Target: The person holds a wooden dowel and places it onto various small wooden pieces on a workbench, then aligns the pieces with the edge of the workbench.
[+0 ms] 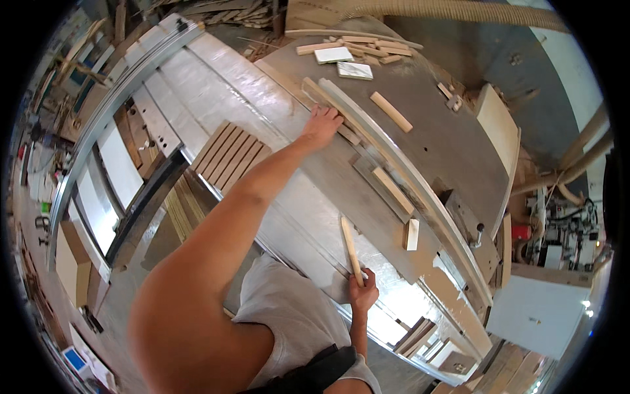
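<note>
Where the left hand [323, 125] reaches: upper middle of the frame, the arm stretched out from the lower left, fingers bent down at a short wooden piece [348, 134] beside the fence; whether they grip it or merely rest on it, I cannot tell
Right hand [364, 290]: lower middle of the frame, fingers closed around the lower end of a slim wooden stick [350, 244]
Stick's lie: slanting up and slightly left from the right hand, over the metal tabletop [295, 210]
Fence [428, 188]: long pale bar running from upper middle to lower right, looking bowed, a wooden strip [361, 126] along its left side
Loose block [394, 190]: right of the middle, left of the fence, near a dark narrow plate [375, 188]
Pale-faced block [411, 235]: just below the loose block in the frame
Slats [231, 157]: left of the middle, grey-brown, set side by side in a row
Beyond the fence: a single wooden bar [391, 111] at upper right of the middle; two white tiles [333, 55] and a heap of wooden offcuts [367, 49] at top middle
Lower right: a bundle of dark strips [415, 337]
Upper right edge: a ribbed hose [459, 11]
</note>
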### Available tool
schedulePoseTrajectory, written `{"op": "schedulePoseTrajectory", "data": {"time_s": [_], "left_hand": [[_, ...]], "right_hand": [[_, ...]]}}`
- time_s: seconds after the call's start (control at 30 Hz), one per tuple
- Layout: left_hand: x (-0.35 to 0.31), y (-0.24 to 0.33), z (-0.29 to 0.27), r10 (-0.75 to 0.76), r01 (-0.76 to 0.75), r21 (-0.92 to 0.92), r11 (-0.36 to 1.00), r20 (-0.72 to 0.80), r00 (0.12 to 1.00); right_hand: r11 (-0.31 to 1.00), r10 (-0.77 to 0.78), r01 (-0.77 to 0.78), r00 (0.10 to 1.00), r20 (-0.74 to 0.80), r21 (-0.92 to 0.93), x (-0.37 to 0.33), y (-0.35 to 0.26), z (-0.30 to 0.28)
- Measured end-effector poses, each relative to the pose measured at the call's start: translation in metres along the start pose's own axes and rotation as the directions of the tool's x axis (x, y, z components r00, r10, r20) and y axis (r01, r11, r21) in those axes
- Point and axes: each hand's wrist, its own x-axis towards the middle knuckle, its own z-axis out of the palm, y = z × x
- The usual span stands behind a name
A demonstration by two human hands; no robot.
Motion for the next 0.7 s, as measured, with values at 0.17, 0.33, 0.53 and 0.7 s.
{"op": "schedulePoseTrajectory", "data": {"time_s": [0.17, 0.33, 0.53, 0.7], "left_hand": [[-0.030, 0.004, -0.037, -0.018, 0.007, -0.096, 0.995, -0.111, 0.994], [-0.087, 0.008, -0.098, -0.294, 0.273, -0.116, 0.955, -0.263, 0.919], [-0.153, -0.072, -0.147, -0.563, 0.592, -0.031, 0.805, -0.357, 0.746], [-0.220, -0.138, -0.144, -0.717, 0.764, 0.123, 0.634, -0.279, 0.639]], "right_hand": [[0.995, -0.105, 0.104, 0.994, -0.044, -0.006, 0.002, 0.001, -0.003], [0.998, -0.050, 0.048, 0.998, -0.035, -0.045, 0.003, 0.004, 0.002], [0.999, -0.037, 0.037, 0.999, -0.023, -0.009, 0.002, 0.005, -0.003], [0.998, -0.062, 0.062, 0.998, -0.020, -0.004, 0.004, 0.005, 0.000]]}}
